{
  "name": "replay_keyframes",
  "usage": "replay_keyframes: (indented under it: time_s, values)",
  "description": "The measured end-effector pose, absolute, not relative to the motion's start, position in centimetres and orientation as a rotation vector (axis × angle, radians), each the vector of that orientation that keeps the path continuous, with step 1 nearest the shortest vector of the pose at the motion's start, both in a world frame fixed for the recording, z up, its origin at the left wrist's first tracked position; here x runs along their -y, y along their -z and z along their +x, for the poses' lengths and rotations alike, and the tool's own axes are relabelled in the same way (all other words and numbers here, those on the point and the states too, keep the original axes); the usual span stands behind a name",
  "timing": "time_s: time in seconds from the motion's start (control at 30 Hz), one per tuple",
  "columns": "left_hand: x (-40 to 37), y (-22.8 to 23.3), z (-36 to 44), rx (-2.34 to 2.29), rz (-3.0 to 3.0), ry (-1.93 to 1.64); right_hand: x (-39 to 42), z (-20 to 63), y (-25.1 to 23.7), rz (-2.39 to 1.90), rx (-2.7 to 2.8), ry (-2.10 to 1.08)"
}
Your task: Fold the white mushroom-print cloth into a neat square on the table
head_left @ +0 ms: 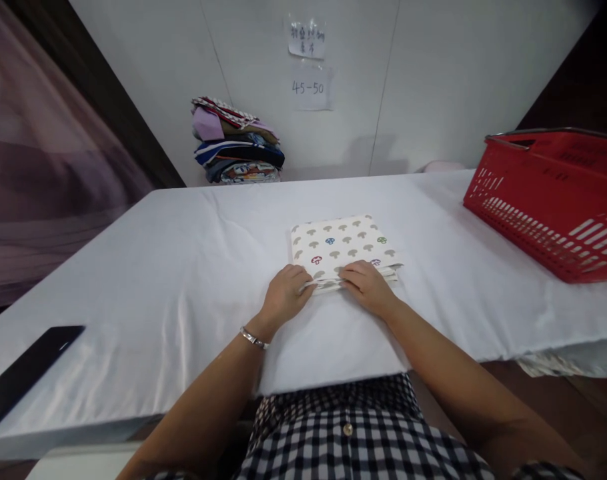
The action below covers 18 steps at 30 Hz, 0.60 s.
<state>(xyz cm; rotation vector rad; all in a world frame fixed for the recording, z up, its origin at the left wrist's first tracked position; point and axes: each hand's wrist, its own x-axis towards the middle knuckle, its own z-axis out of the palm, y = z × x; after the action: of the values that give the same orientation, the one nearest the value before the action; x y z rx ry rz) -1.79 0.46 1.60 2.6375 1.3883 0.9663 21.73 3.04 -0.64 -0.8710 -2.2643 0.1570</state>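
Observation:
A folded white cloth (341, 243) printed with grey mushrooms and a few coloured ones lies on the white-covered table (208, 267) in front of me. Several layers show along its near edge. My left hand (287, 293) pinches that edge at the cloth's near left corner, fingers closed. On the same edge, further right, my right hand (367, 287) also grips the cloth between thumb and fingers. A silver watch or bracelet (254, 338) is on my left wrist.
A red plastic basket (548, 193) stands on the table's right side. A black flat object (26, 373), perhaps a phone or tablet, lies at the left front. Behind the far edge rises a stack of folded fabrics (238, 147). Two paper signs (312, 88) hang on the wall.

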Motion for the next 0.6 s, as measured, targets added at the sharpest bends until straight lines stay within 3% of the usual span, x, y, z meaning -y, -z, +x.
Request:
replay_keyframes:
  time_s: [0.6]
  values:
    - [-1.5, -1.5, 0.1, -1.289, 2.838, -0.917, -3.6, 20.9, 0.8, -0.925, 2.232, -0.041]
